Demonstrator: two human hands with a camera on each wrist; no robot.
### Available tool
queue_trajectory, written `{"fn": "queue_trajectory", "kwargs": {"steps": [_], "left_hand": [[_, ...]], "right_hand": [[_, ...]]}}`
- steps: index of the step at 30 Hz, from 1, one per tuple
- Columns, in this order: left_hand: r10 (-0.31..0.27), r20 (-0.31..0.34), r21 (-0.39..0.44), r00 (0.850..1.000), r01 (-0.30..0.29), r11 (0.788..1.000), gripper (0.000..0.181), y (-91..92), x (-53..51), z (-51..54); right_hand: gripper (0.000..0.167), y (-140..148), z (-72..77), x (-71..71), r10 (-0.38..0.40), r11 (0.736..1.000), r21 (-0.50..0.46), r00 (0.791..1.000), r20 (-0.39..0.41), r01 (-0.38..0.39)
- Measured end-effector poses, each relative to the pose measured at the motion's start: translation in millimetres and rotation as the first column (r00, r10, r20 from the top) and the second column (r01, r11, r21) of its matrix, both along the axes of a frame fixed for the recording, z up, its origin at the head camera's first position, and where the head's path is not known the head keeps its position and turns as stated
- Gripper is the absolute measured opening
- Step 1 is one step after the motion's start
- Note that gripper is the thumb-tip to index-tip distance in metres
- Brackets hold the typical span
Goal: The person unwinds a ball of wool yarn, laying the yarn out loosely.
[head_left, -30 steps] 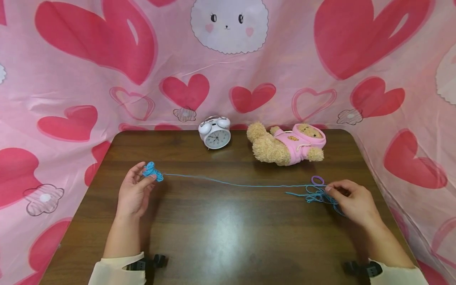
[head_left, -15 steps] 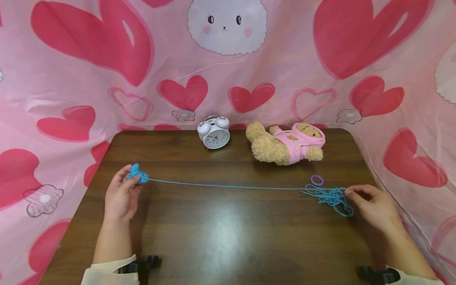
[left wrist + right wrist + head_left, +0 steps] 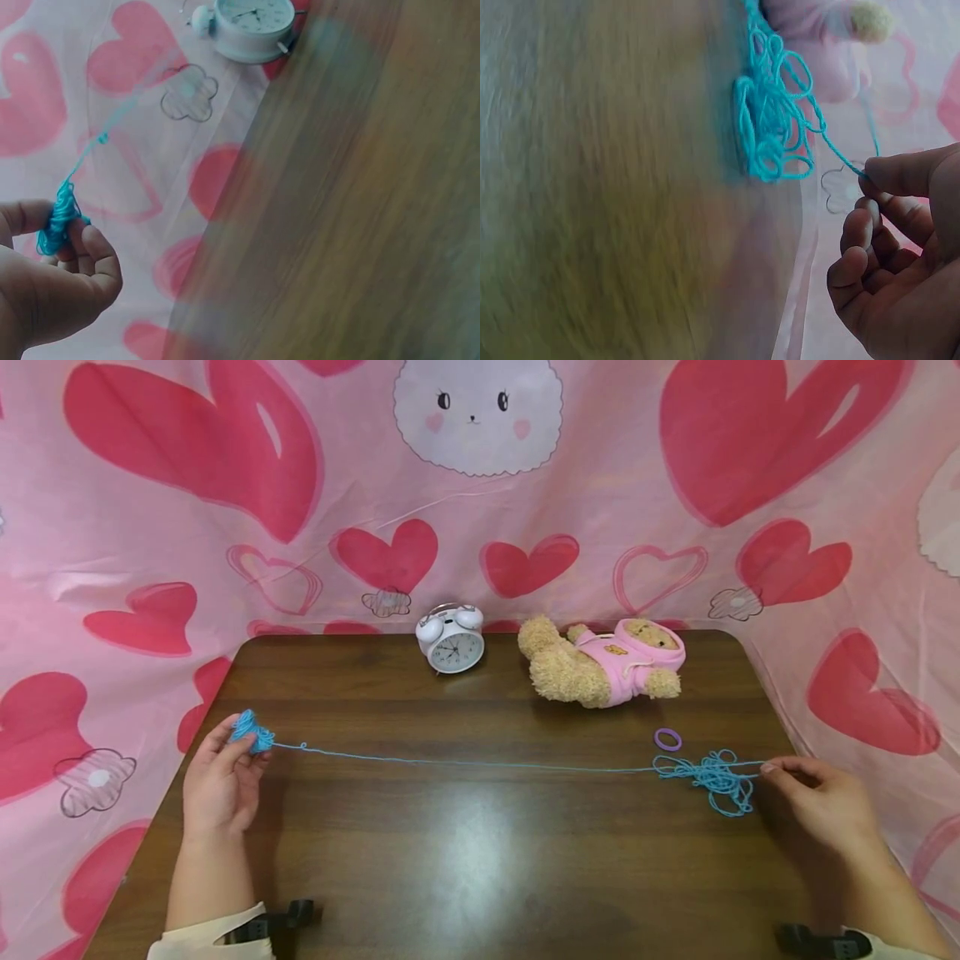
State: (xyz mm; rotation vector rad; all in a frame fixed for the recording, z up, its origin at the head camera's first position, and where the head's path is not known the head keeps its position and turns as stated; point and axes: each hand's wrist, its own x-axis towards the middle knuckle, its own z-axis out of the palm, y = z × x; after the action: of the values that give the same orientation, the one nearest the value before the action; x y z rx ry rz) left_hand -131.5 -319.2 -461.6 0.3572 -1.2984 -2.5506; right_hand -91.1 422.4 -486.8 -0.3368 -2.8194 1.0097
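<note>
A small wound bundle of blue yarn (image 3: 253, 733) is pinched between the thumb and fingers of my left hand (image 3: 225, 781), over the table's left side. From it one strand runs across the table to a loose tangle of blue yarn (image 3: 714, 778) on the right. My right hand (image 3: 828, 802) pinches a strand beside this tangle between thumb and forefinger. In the right wrist view the looped yarn (image 3: 769, 112) hangs left of the fingertips, with the strand leading up to them. The left wrist view shows a small knot (image 3: 103, 138) in the strand near the bundle.
A purple ring (image 3: 667, 740) lies just behind the tangle. At the back of the wooden table (image 3: 465, 877) stand a white alarm clock (image 3: 452, 643) and, lying on its side, a teddy bear (image 3: 600, 664) in a pink hoodie. A pink heart-patterned cloth (image 3: 480, 502) hangs behind.
My left hand has moved left with the bundle and my right hand has moved right. The strand between them is longer, and the tangle has shifted right, farther out from my right fingers.
</note>
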Motion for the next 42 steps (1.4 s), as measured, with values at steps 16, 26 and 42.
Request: {"fn": "queue_trajectory", "kwargs": {"steps": [16, 26, 42], "left_hand": [[0.214, -0.067, 0.265, 0.975, -0.189, 0.945, 0.023, -26.4, 5.5, 8.6], [0.09, -0.115, 0.196, 0.989, -0.066, 0.978, 0.02, -15.2, 6.0, 7.1], [-0.074, -0.084, -0.016, 0.994, 0.073, 0.997, 0.021, 7.3, -3.0, 1.6]], "right_hand": [[0.041, 22, -5.1, -5.1, -0.02, 0.992, 0.126, 0.994, 0.103, 0.007], [0.035, 23, -14.2, -7.2, 0.043, 0.987, 0.151, 0.993, 0.107, -0.059], [0.027, 18, -19.6, -9.0, 0.122, 0.973, 0.182, 0.986, 0.112, -0.141]]}}
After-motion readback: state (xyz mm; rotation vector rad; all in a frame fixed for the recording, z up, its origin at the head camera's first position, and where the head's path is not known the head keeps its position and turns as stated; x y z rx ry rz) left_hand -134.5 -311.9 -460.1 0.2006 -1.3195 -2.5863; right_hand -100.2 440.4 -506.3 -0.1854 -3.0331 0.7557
